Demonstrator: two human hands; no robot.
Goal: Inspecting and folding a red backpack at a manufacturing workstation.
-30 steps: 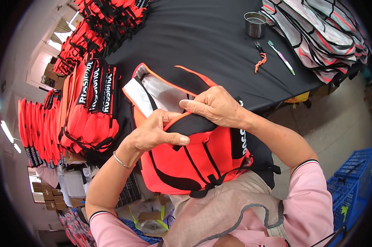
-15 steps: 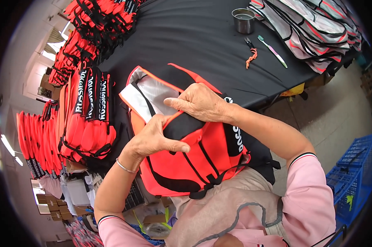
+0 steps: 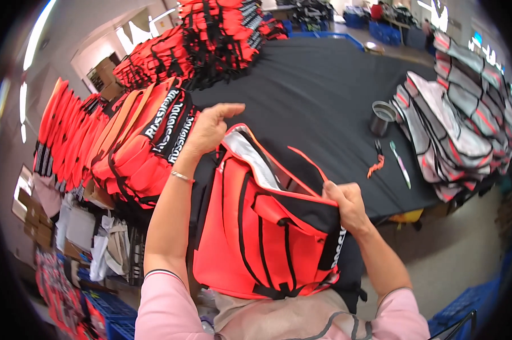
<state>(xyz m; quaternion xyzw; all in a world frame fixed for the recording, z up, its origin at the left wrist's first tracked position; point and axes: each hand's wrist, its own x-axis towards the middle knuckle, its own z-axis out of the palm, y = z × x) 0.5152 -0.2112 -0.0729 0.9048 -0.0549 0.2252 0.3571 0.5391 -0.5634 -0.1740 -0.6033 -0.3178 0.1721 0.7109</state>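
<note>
A red and black backpack stands against my body, its unzipped top gaping to show a pale grey lining. My right hand pinches the rim at the right corner of the opening, thumb on top. My left hand is off the bag, just above the opening's left corner, with its fingers stretched out to the right and nothing seen in them. A red-edged flap rises behind the opening.
Stacked red backpacks stand close at my left, with a taller pile behind. On the black-covered table lie a metal cup, small snips with an orange cord, a toothbrush and grey bag pieces.
My left hand has left the bag's rim and moved up and away. My right hand has shifted right and down to the opening's right corner. The view has tilted up toward the room.
</note>
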